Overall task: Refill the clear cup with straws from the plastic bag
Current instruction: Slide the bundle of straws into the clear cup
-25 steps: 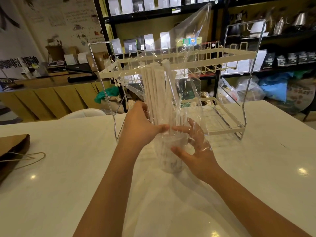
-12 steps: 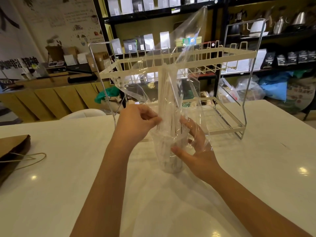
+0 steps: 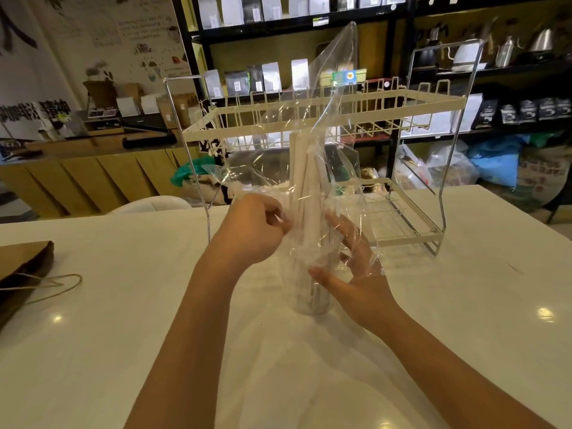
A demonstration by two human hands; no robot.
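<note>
Cup (image 3: 311, 292): clear, upright on the white bench (image 3: 464, 305), just in front of the wire rack (image 3: 411, 168); thin-walled and probably light, so it could tip if the bundle is pushed sideways.
Straws (image 3: 305, 181): pale paper-wrapped bundle standing upright with the lower ends down in the cup; light, fairly stiff along their length, likely to fan out once freed.
Bag (image 3: 335, 97): clear film draped around the straws and cup, its top peaking above the rack's upper tier; limp, crinkly, slippery, and it clings to skin.
Left hand (image 3: 253, 230): just left of the straws, fingers (image 3: 280, 216) curled, pinching a fold of the bag.
Right hand (image 3: 356, 274): right of the cup, under the film, fingers spread and nearly straight, thumb touching the cup's upper wall; steadying, not gripping.
Where to hold: judged best to brace the cup low on its wall and pinch the bag high, above the straw tops, drawing it straight up.
Risk: film dragging straws out or toppling the cup.
</note>
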